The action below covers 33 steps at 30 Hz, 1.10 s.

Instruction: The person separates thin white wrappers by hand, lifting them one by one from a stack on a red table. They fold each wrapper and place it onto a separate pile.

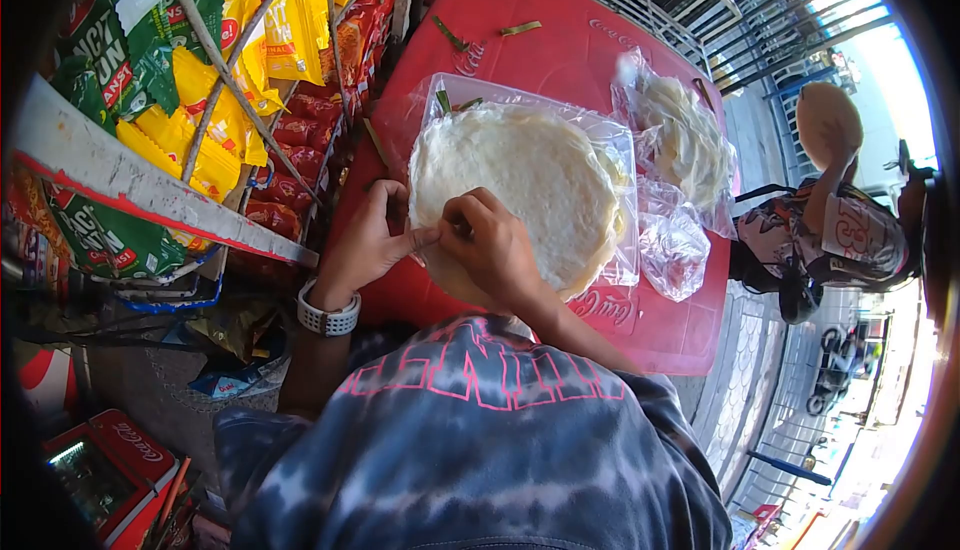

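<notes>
A stack of thin, round, pale lumpia wrappers (520,165) lies on a clear plastic bag (628,250) on the red table. At its near left edge, my left hand (365,250), with a pale watch on the wrist, has thumb and fingers closed on the wrapper's rim. Close beside it, my right hand (492,250) reaches over the stack with fingers curled in a pinch at the same rim. Its fingertips are partly hidden by the knuckles.
Another plastic-wrapped pile of wrappers (680,130) and a crumpled clear bag (672,245) sit on the right of the red table (560,30). Green strips (520,28) lie at the back. Hanging snack packs (215,100) crowd the left. A person (840,230) stands at right.
</notes>
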Tool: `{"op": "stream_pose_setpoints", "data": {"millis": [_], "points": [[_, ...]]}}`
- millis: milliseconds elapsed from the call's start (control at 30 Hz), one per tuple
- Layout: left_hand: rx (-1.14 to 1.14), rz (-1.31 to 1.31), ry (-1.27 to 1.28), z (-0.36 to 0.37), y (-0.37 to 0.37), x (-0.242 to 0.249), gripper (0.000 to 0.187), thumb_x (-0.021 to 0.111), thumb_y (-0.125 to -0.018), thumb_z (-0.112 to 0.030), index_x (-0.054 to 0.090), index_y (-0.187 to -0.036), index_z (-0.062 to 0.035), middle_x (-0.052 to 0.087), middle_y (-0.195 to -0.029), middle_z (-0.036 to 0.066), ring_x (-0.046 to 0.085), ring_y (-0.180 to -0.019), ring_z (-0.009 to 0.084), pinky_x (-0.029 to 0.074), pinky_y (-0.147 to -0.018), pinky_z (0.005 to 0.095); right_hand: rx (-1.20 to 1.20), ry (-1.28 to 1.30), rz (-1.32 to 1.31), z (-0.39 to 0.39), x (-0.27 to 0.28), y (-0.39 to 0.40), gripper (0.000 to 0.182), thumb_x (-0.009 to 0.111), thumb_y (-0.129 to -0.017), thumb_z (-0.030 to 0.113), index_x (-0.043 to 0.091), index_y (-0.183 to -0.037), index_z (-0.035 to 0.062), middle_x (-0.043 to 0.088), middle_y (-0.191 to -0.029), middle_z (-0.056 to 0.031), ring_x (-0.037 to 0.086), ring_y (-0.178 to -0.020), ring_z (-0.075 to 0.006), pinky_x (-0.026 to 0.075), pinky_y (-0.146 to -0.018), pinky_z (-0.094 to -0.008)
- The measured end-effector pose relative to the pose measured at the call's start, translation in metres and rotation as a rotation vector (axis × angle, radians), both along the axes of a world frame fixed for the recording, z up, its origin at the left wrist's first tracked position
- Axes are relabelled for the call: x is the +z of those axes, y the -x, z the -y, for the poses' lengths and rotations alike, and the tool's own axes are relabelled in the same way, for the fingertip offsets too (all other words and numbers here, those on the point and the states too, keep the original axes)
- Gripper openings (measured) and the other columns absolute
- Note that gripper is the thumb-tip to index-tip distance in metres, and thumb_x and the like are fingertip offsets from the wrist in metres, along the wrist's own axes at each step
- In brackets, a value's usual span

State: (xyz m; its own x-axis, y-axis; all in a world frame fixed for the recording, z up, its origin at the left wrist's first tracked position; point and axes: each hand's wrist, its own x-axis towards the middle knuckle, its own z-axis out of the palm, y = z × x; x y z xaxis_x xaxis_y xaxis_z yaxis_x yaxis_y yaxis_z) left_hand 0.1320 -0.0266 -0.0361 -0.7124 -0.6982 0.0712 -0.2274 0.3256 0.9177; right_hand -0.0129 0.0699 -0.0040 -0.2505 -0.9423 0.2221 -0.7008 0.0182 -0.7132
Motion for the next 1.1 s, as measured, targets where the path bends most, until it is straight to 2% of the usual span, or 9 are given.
{"op": "stream_pose_setpoints", "data": {"millis": [133,300,500,600,700,800,967,1033,1100], "points": [[0.053,0.030,0.229,-0.005,0.002,0.001,0.053,0.071,-0.067,-0.022,0.039,-0.104,0.0007,0.052,-0.088,0.014,0.054,-0.078,0.0214,0.043,-0.069,0.0313,-0.071,0.005,0.155,0.001,0.000,0.002,0.014,0.060,-0.072,0.011,0.057,-0.080,0.0001,0.055,-0.078,-0.0119,0.058,-0.066,-0.0252,0.046,-0.060,-0.0320],[0.150,0.039,0.215,-0.010,0.015,0.012,0.049,0.069,-0.068,-0.018,0.040,-0.103,-0.0006,0.053,-0.084,0.014,0.056,-0.070,0.0227,0.045,-0.061,0.0321,-0.083,0.002,0.260,-0.003,-0.003,0.003,0.021,0.061,-0.072,0.017,0.055,-0.083,-0.0001,0.056,-0.079,-0.0138,0.058,-0.071,-0.0294,0.047,-0.063,-0.0350],[0.186,0.105,0.063,-0.005,0.022,0.014,0.048,0.070,-0.069,-0.022,0.041,-0.103,-0.0028,0.051,-0.080,0.008,0.051,-0.068,0.0150,0.043,-0.062,0.0271,0.014,-0.064,-0.131,-0.004,0.013,-0.001,0.042,0.064,-0.070,0.028,0.046,-0.099,0.0031,0.057,-0.078,-0.0151,0.058,-0.074,-0.0327,0.046,-0.064,-0.0389],[0.166,0.049,-0.006,-0.003,0.022,0.009,0.054,0.071,-0.069,-0.025,0.040,-0.107,-0.0030,0.049,-0.080,0.005,0.047,-0.070,0.0113,0.041,-0.065,0.0246,-0.011,-0.292,-0.029,0.007,0.009,0.012,0.037,0.064,-0.070,0.028,0.051,-0.092,0.0014,0.058,-0.072,-0.0146,0.058,-0.071,-0.0335,0.045,-0.063,-0.0380],[0.097,-0.160,-0.061,0.002,0.023,-0.008,0.063,0.071,-0.070,-0.023,0.032,-0.115,-0.0027,0.048,-0.081,0.005,0.047,-0.069,0.0115,0.042,-0.064,0.0252,0.088,-0.257,0.113,0.013,0.005,0.028,0.028,0.067,-0.070,0.023,0.055,-0.080,0.0008,0.056,-0.063,-0.0107,0.055,-0.059,-0.0210,0.043,-0.056,-0.0325],[0.067,-0.189,-0.104,0.005,0.021,-0.012,0.071,0.070,-0.070,-0.019,0.025,-0.122,-0.0027,0.047,-0.083,0.007,0.048,-0.069,0.0123,0.043,-0.064,0.0257,-0.016,-0.188,0.174,0.009,0.016,0.041,0.023,0.066,-0.069,0.019,0.057,-0.075,-0.0016,0.058,-0.064,-0.0141,0.057,-0.060,-0.0252,0.044,-0.058,-0.0323],[0.050,-0.118,-0.214,0.002,0.020,0.000,0.071,0.069,-0.072,-0.020,0.025,-0.124,-0.0016,0.051,-0.094,0.008,0.049,-0.084,0.0139,0.041,-0.075,0.0263,-0.276,-0.161,0.200,-0.008,0.026,0.071,0.021,0.067,-0.070,0.016,0.055,-0.074,-0.0015,0.055,-0.059,-0.0070,0.049,-0.054,-0.0093,0.040,-0.051,-0.0253],[0.016,-0.255,-0.272,0.002,0.022,-0.005,0.070,0.069,-0.072,-0.018,0.025,-0.124,-0.0020,0.052,-0.099,0.011,0.051,-0.091,0.0160,0.041,-0.078,0.0281,-0.382,-0.121,0.224,-0.017,0.023,0.088,0.022,0.067,-0.069,0.017,0.055,-0.074,-0.0002,0.053,-0.057,-0.0041,0.047,-0.053,-0.0074,0.038,-0.049,-0.0234],[-0.006,-0.192,-0.199,0.006,0.022,-0.005,0.068,0.069,-0.072,-0.020,0.028,-0.123,-0.0020,0.051,-0.105,0.015,0.051,-0.097,0.0205,0.041,-0.082,0.0301,-0.398,-0.282,0.208,-0.021,0.019,0.104,0.023,0.067,-0.070,0.017,0.055,-0.078,-0.0005,0.055,-0.063,-0.0058,0.051,-0.057,-0.0103,0.041,-0.054,-0.0244]]}}
